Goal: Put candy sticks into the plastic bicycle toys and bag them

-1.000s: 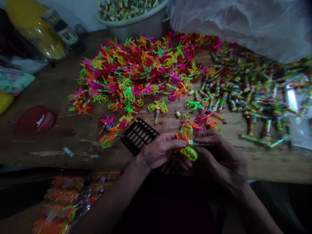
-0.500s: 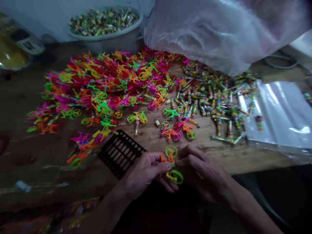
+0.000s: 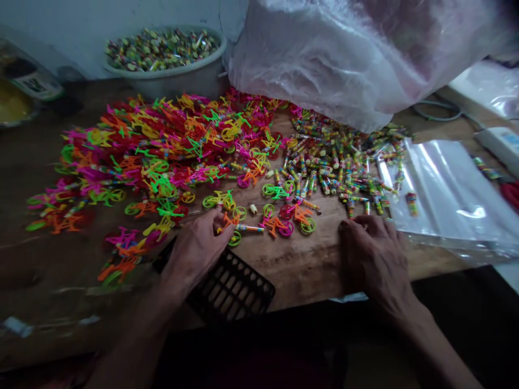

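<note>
My left hand (image 3: 198, 243) is closed on an orange toy bicycle (image 3: 231, 220) with green wheels, low over the table beside other bicycles. A small candy-coloured tube (image 3: 250, 228) sticks out from it to the right. My right hand (image 3: 377, 251) is at the near edge of a pile of colourful small tubes (image 3: 336, 156), its fingers bent inward. Whatever its fingertips grip is hidden. Just beyond the left hand lies a yellow toy bicycle (image 3: 221, 199). To the right of the held one are loose orange and pink bicycles (image 3: 274, 224). A black slotted tray (image 3: 239, 289) lies partly beneath my left hand.
A big heap of bright toy bicycles (image 3: 162, 146) covers the table's left and back. Behind it stands a grey tub (image 3: 170, 81) full of tubes. A large plastic bag (image 3: 324, 59) hangs over the back. Clear plastic bags (image 3: 450, 189) lie at the right.
My hands have moved apart. The left carried the orange bicycle forward and left to the table; the right went over to the tubes. The black tray now shows further right.
</note>
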`<move>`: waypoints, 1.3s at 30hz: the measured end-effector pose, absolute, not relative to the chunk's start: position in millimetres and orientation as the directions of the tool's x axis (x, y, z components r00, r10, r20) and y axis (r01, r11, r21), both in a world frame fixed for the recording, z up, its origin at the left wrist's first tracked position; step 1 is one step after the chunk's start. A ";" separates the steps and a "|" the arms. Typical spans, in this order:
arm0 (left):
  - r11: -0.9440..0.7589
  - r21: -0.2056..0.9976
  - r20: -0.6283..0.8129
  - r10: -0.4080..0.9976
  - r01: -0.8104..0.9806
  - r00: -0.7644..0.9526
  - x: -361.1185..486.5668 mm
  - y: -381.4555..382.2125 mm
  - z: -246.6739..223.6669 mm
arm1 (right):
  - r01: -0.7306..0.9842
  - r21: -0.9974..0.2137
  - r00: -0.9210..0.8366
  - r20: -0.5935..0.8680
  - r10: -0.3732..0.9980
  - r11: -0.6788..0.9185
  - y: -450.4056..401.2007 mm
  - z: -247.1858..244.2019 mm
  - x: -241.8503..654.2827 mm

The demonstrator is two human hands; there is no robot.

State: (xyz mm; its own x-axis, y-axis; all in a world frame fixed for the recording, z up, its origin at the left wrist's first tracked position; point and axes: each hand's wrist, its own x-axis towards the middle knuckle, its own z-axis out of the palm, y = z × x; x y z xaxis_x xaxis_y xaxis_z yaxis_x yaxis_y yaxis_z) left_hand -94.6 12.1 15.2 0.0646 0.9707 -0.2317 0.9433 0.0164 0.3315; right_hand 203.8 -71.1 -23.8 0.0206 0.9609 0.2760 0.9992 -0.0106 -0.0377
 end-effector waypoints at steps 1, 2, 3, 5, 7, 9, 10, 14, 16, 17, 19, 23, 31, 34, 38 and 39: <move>0.018 0.275 -0.199 0.979 0.961 0.038 -93.8 11.1 15.2 | 1.000 -0.004 0.025 0.268 0.963 -0.025 -69.8 -25.1 203.2; 0.017 0.219 -0.155 0.988 0.976 0.018 -92.9 9.2 15.5 | 0.999 0.019 0.022 0.266 0.964 -0.028 -68.3 -26.0 202.1; 0.011 0.160 -0.105 0.994 0.987 0.006 -91.8 6.7 16.0 | 0.999 0.032 0.014 0.269 0.963 -0.024 -66.5 -26.5 201.0; 0.002 0.045 0.025 1.000 0.999 -0.003 -88.1 0.2 17.7 | 0.999 0.035 -0.015 0.297 0.955 0.005 -62.5 -26.4 198.5; -0.020 -0.009 0.151 0.988 1.000 0.021 -80.4 -7.1 20.0 | 0.999 -0.024 -0.033 0.390 0.920 0.046 -58.9 -24.8 194.7; -0.155 0.024 0.212 0.966 0.988 0.147 -68.3 -13.5 21.5 | 0.980 -0.150 -0.038 0.492 0.870 0.127 -57.2 -22.2 187.9; -0.266 0.048 0.217 0.944 0.963 0.250 -61.1 -15.8 21.2 | 0.957 -0.229 -0.033 0.529 0.848 0.180 -57.3 -21.0 183.5; -0.581 0.050 0.130 0.810 0.812 0.572 -35.2 -14.1 8.0 | 0.804 -0.497 -0.008 0.539 0.842 0.326 -63.7 -21.1 166.7; -0.603 0.051 0.114 0.796 0.796 0.595 -28.9 -5.7 -4.9 | 0.748 -0.595 0.048 0.489 0.871 0.293 -68.8 -23.9 162.8; -0.608 0.067 0.120 0.792 0.791 0.598 -27.3 -0.3 -11.4 | 0.721 -0.640 0.078 0.457 0.886 0.267 -71.1 -25.2 161.7; -0.619 0.108 0.152 0.783 0.778 0.603 -26.2 10.8 -21.6 | 0.662 -0.712 0.123 0.411 0.903 0.234 -74.2 -26.7 160.1; -0.576 0.370 0.296 0.817 0.729 0.495 -28.8 22.1 -18.5 | 0.566 -0.793 0.124 0.352 0.928 0.225 -72.4 -22.7 154.2; 0.446 0.886 -0.454 0.782 0.127 0.427 -52.4 -1.7 6.7 | 0.232 -0.972 0.184 0.082 0.980 0.038 -54.1 -16.1 129.5; 0.536 0.844 -0.470 0.754 -0.015 0.459 -54.5 -0.1 0.6 | 0.234 -0.967 0.124 0.130 0.984 0.098 -49.2 -19.6 124.3; 0.529 0.846 -0.449 0.777 -0.071 0.441 -49.8 9.3 -4.4 | 0.359 -0.921 0.086 0.195 0.977 0.153 -44.5 -22.7 127.6; 0.525 0.847 -0.441 0.782 -0.084 0.440 -48.5 10.4 -4.9 | 0.392 -0.901 0.071 0.233 0.970 0.188 -43.4 -24.0 128.8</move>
